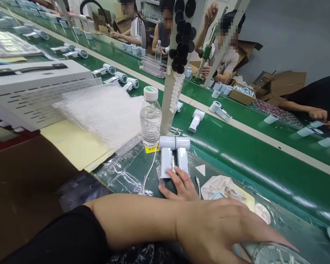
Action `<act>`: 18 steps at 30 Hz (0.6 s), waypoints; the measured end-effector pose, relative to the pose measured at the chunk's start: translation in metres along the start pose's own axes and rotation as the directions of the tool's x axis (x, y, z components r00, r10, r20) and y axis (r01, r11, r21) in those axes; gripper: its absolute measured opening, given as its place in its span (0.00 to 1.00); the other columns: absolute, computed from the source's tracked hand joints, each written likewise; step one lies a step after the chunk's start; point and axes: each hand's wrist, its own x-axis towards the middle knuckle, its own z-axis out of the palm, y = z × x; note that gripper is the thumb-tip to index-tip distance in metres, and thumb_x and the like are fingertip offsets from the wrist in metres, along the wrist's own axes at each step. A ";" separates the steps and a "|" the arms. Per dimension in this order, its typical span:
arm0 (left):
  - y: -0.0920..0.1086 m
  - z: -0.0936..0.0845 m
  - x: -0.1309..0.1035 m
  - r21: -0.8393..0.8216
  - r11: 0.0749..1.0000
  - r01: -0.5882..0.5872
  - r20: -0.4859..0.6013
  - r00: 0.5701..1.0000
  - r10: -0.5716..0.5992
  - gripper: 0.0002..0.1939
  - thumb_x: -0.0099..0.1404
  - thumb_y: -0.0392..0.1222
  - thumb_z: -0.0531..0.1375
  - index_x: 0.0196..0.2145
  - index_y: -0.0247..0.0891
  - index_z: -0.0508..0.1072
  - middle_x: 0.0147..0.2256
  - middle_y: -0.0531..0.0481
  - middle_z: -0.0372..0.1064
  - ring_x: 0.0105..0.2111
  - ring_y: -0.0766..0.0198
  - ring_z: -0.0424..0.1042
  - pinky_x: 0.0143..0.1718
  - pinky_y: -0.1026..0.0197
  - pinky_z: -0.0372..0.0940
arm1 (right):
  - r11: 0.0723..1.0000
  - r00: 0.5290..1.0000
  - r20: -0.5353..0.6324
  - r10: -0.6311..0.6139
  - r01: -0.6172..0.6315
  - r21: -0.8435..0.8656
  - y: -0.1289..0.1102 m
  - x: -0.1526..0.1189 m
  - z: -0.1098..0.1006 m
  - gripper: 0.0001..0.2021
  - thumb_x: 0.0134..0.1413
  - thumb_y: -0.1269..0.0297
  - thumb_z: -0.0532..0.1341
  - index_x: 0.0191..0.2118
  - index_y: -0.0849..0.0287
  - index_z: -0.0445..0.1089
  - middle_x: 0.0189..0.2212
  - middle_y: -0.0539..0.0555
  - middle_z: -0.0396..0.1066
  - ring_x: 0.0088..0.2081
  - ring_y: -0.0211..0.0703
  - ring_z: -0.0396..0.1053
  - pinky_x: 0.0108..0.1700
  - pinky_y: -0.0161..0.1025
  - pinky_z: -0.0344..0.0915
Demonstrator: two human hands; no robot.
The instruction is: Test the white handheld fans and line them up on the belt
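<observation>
My left hand [220, 227] reaches across from the left, over my other arm. Its fingers and thumb lie around a clear, round, ribbed object [277, 253] at the bottom edge, which is partly cut off. Below that forearm my right hand [183, 187] shows, fingers spread, with fingertips at the lower ends of two white handheld devices. The left device [166, 161] and the right device [183, 159] lie side by side, cylindrical heads touching. Behind them stands a water bottle [150, 121] with a white cap. A white cable [151, 170] runs beside them.
A crumpled cloth [222, 187] and a white triangular piece [201, 169] lie to the right. Bubble wrap [99, 113], yellow sheets [71, 141] and a white case [38, 91] fill the left. A post [170, 91] rises beside the green conveyor [250, 143]. Several people sit opposite.
</observation>
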 end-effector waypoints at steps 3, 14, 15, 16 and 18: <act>-0.005 0.004 -0.004 0.048 0.998 0.037 -0.072 0.997 -0.034 0.39 0.64 0.58 0.58 0.61 0.22 0.66 0.55 0.31 0.72 0.57 0.49 0.73 0.64 0.61 0.60 | 0.992 0.992 0.030 0.125 -0.126 0.027 0.012 -0.007 -0.006 0.11 0.59 0.63 0.67 0.47 0.41 0.76 0.63 0.49 0.66 0.66 0.54 0.60 0.64 0.54 0.63; -0.049 0.019 -0.010 0.076 0.978 -0.194 -0.204 0.957 0.205 0.29 0.53 0.69 0.64 0.39 0.40 0.79 0.49 0.38 0.76 0.47 0.47 0.78 0.55 0.56 0.67 | 0.979 0.977 -0.175 0.123 -0.148 -0.141 0.018 -0.002 0.022 0.06 0.59 0.70 0.65 0.40 0.52 0.78 0.49 0.59 0.77 0.54 0.58 0.69 0.60 0.59 0.63; -0.044 0.018 -0.010 0.085 0.975 -0.207 -0.222 0.950 0.221 0.30 0.53 0.69 0.64 0.38 0.39 0.79 0.49 0.37 0.76 0.47 0.46 0.77 0.55 0.56 0.67 | 0.974 0.975 -0.179 0.134 -0.163 -0.155 0.017 -0.001 0.028 0.08 0.60 0.72 0.63 0.40 0.52 0.78 0.48 0.59 0.77 0.54 0.58 0.70 0.60 0.60 0.63; -0.039 0.017 -0.011 0.098 0.975 -0.200 -0.237 0.947 0.218 0.30 0.53 0.69 0.64 0.38 0.39 0.79 0.49 0.36 0.75 0.48 0.45 0.77 0.56 0.55 0.67 | 0.973 0.975 -0.178 0.135 -0.164 -0.163 0.018 0.000 0.032 0.10 0.61 0.73 0.61 0.40 0.52 0.78 0.47 0.59 0.78 0.53 0.57 0.70 0.60 0.60 0.64; -0.026 0.014 -0.012 0.113 0.979 -0.170 -0.263 0.945 0.195 0.34 0.52 0.69 0.65 0.43 0.37 0.79 0.48 0.34 0.75 0.47 0.44 0.77 0.55 0.54 0.68 | 0.976 0.981 -0.163 0.100 -0.129 -0.175 0.020 0.002 0.037 0.13 0.63 0.75 0.57 0.42 0.52 0.78 0.45 0.58 0.79 0.51 0.55 0.72 0.58 0.59 0.65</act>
